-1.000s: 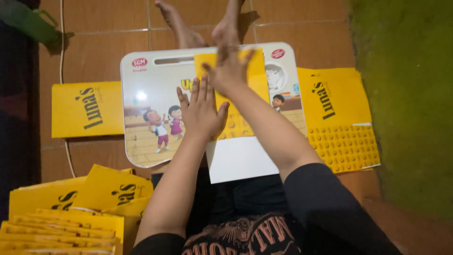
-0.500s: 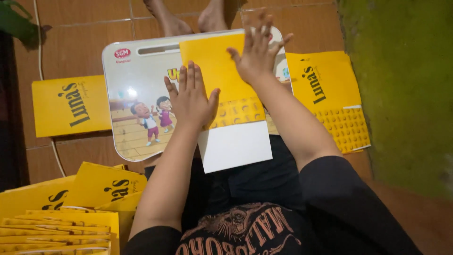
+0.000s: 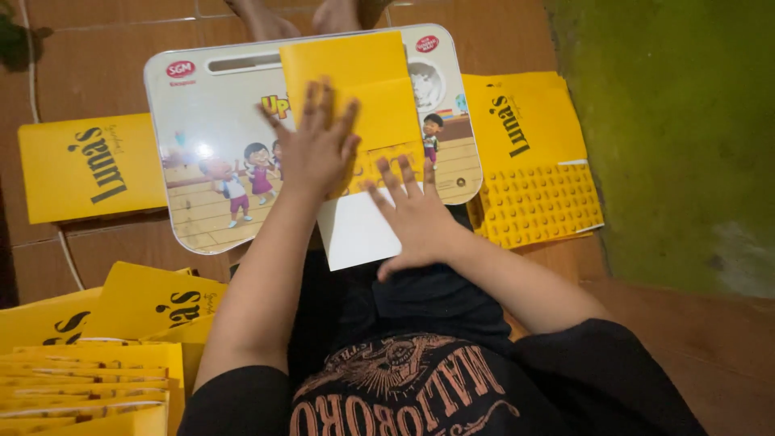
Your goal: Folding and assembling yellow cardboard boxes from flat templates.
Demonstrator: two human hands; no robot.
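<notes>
— Brown floor tiles [image 3: 97, 73] carry what?
— A white lap tray [image 3: 202, 121] with cartoon children, yellow sheets [image 3: 85, 165] flat on either side.
— And on the tray?
— A yellow-and-white card sheet [image 3: 355, 81], its white end hanging over the near edge.
— The hands?
— Left hand [image 3: 319, 149] lies open and flat on the yellow part; right hand [image 3: 416, 218], fingers spread, presses the white end.

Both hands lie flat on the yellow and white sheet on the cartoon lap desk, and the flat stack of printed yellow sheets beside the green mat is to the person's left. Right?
Not quite. The head view shows left hand and right hand flat on the yellow and white sheet on the lap desk, but the stack beside the green mat is to the person's right.
</notes>
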